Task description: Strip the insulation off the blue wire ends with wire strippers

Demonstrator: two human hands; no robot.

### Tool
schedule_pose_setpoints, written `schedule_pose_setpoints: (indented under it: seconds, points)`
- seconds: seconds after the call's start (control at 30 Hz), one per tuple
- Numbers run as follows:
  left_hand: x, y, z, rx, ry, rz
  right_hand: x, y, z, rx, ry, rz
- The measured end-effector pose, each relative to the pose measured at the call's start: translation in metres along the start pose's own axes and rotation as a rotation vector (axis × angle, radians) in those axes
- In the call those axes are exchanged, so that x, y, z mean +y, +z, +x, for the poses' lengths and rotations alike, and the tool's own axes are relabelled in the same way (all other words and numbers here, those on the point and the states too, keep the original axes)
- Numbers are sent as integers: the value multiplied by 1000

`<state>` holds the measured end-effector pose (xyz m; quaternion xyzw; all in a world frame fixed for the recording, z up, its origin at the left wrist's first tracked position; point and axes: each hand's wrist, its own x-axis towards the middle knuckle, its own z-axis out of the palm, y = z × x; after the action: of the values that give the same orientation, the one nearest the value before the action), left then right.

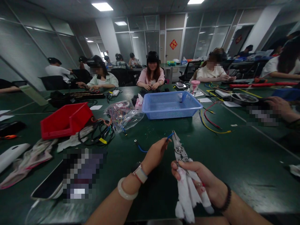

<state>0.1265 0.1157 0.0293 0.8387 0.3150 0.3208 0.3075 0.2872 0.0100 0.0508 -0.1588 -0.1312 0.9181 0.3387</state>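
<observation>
A blue wire (170, 136) is pinched in the fingers of my left hand (156, 155), its upper end at the jaws of a metal wire stripper (179, 147). The wire's other end, with a ring terminal (135, 141), sticks out left of my left hand. My right hand (199, 176) is closed around the stripper's handles, which are wrapped in white material (186, 197). The tool points up and slightly left, above the green table.
Ahead are a blue basket (172, 113) and a plastic bag of wires (125, 115). To the left lie a red bin (67, 122), black cables (97, 134), gloves (35, 157) and a phone (50, 178). Red and yellow wires (211, 126) lie right; people sit around.
</observation>
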Motion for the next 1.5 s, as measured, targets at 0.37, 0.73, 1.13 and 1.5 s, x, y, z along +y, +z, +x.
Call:
schedule_pose_setpoints:
  seconds: [0.37,0.73,1.13,1.5]
  points:
    - [-6,-5,-2,-15,-111,128,-20,-4,-22,219,122,-287]
    - [2,-5,-4,-9,-120,198,-53,-21,-42,361,198,-499]
    - [5,-9,-3,85,-25,342,-79,-14,-35,407,205,-749]
    - [11,0,-5,-127,-47,413,-71,-34,-27,440,122,-783]
